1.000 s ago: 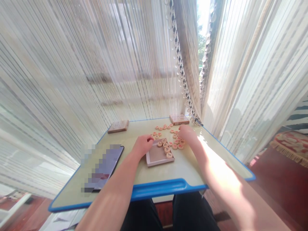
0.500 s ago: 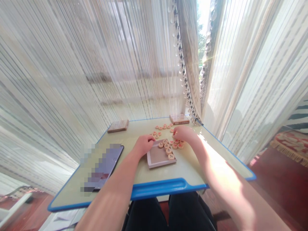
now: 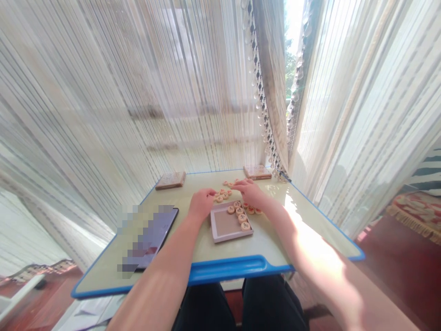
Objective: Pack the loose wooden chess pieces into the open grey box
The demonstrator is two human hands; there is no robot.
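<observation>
My left hand (image 3: 201, 203) is at the left of a cluster of round wooden Chinese chess pieces (image 3: 224, 196), fingertips at its edge and fingers slightly apart. My right hand (image 3: 251, 192) reaches over from the right with fingers stretched toward the pieces; its palm side is hidden. Between my forearms lies a shallow open box (image 3: 214, 225). Several chess pieces with dark characters (image 3: 242, 218) stand along its right side and far edge. Red-marked pieces (image 3: 257, 211) lie just right of the box, partly covered by my right hand.
A tablet (image 3: 155, 239), partly pixelated, lies at the left of the blue-edged table (image 3: 272, 248). Two flat boxes sit at the far edge, a left one (image 3: 171, 180) and a right one (image 3: 257, 172). String curtains (image 3: 193, 92) hang behind the table.
My right hand has moved left, from the right-hand pieces to the far middle ones. My left hand has shifted slightly left, off the box's far left corner to the cluster behind it.
</observation>
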